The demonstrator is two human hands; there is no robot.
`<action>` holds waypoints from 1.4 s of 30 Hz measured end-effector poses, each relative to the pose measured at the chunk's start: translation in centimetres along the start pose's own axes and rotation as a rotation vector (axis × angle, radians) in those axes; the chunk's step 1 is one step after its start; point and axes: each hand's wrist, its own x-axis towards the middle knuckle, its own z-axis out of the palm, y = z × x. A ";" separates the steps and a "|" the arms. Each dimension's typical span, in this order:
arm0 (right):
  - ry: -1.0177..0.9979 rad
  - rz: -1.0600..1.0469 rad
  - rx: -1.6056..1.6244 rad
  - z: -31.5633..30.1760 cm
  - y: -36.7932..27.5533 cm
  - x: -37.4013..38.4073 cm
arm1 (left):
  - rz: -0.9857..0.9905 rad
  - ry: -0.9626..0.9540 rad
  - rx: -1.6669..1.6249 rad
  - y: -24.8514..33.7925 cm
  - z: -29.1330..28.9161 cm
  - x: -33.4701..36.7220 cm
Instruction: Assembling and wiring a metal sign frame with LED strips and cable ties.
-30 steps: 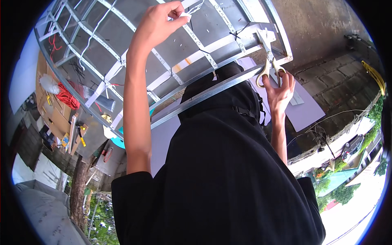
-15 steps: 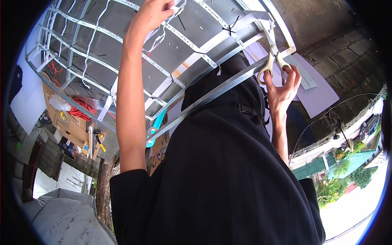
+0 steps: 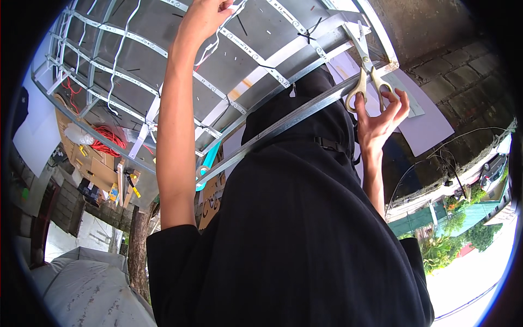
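Observation:
My right hand (image 3: 381, 121) grips a pair of scissors (image 3: 366, 68) with cream-coloured handles, thumb in one loop and fingers in the other. Their blades point away from me, slightly apart, over the corner of a metal frame (image 3: 305, 112). My left hand (image 3: 206, 20) is stretched to the far edge of the view, its fingers closed on a thin white wire (image 3: 219, 37); the fingertips are partly cut off. Below that hand runs a grid of white LED strips (image 3: 245, 49) fixed across the frame with black cable ties (image 3: 309, 34).
White sheets (image 3: 427, 117) lie beyond the frame on the right, beside a block wall (image 3: 449, 76). At the left are a coil of red wire (image 3: 107, 140), cardboard (image 3: 99, 175) and a yellow-and-black tool (image 3: 133, 186). A turquoise object (image 3: 210, 158) shows beneath the frame's near edge.
My right hand has shifted slightly right with the scissors, and its fingers have spread a little. My left hand has moved slightly right and away along the white wire.

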 end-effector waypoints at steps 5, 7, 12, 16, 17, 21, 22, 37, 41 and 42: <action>-0.042 -0.109 -0.216 -0.5 0.2 0.1 | 0.046 0.031 0.043 -0.6 1.0 0.6; -0.092 0.076 0.012 -0.4 0.5 0.0 | 0.021 -0.020 -0.005 -1.1 1.1 0.7; -0.115 0.110 0.054 -0.5 0.2 0.5 | 0.013 0.006 0.029 -0.1 1.1 0.6; -0.089 0.031 0.030 -0.6 0.3 0.8 | 0.030 0.037 -0.003 0.1 1.6 0.7; -0.090 0.032 0.030 -0.6 0.2 0.9 | 0.030 0.037 -0.003 0.0 1.6 0.7; -0.047 -0.067 -0.018 -1.1 -0.8 1.2 | 0.016 0.035 0.024 -0.1 1.5 0.7; -0.012 -0.113 -0.099 -1.4 -1.3 1.3 | 0.004 0.031 0.025 -0.1 1.5 0.7; -0.564 0.747 1.249 18.0 -17.8 8.9 | 0.038 0.095 0.034 -0.3 2.1 1.0; -0.569 0.821 1.363 20.0 -17.6 8.9 | 0.021 0.103 0.007 -0.7 2.2 0.9; -0.569 0.827 1.363 20.2 -17.6 8.9 | 0.014 0.105 0.001 -0.8 2.2 0.8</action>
